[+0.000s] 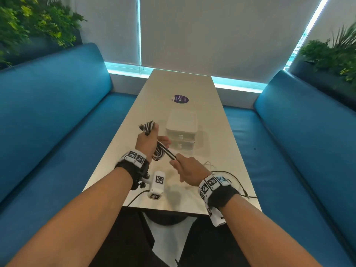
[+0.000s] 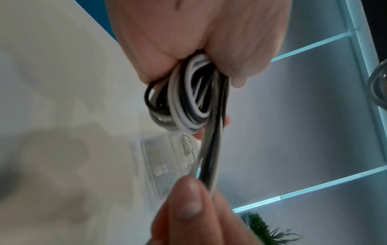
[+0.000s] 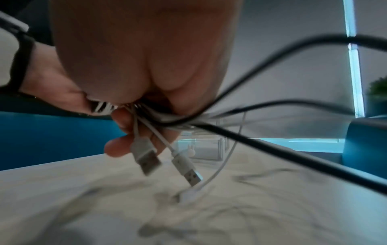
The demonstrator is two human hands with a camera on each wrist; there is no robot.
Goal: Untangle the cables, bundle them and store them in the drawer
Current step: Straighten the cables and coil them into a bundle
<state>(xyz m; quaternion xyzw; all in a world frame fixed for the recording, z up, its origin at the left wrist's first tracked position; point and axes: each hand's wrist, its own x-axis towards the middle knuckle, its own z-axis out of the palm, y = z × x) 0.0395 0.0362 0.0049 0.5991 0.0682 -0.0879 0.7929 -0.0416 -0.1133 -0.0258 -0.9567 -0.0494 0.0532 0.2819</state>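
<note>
My left hand (image 1: 151, 136) grips a coil of black and white cables (image 1: 148, 126) held above the table; in the left wrist view the coil (image 2: 184, 106) bulges out below the left hand (image 2: 209, 66). From the coil a few strands run down to my right hand (image 1: 176, 160), which pinches them; the right hand's fingertips (image 2: 188, 199) close on the strands. In the right wrist view two white USB plugs (image 3: 146, 159) dangle under the right hand (image 3: 150, 99). The white two-drawer unit (image 1: 182, 130) stands just behind the hands, both drawers closed.
Loose black cable (image 1: 233, 177) and a thin white cable (image 1: 210, 165) lie on the pale table (image 1: 192, 87) to the right of my right hand. A purple sticker (image 1: 179, 99) sits farther back. Blue benches (image 1: 57, 116) flank the table on both sides.
</note>
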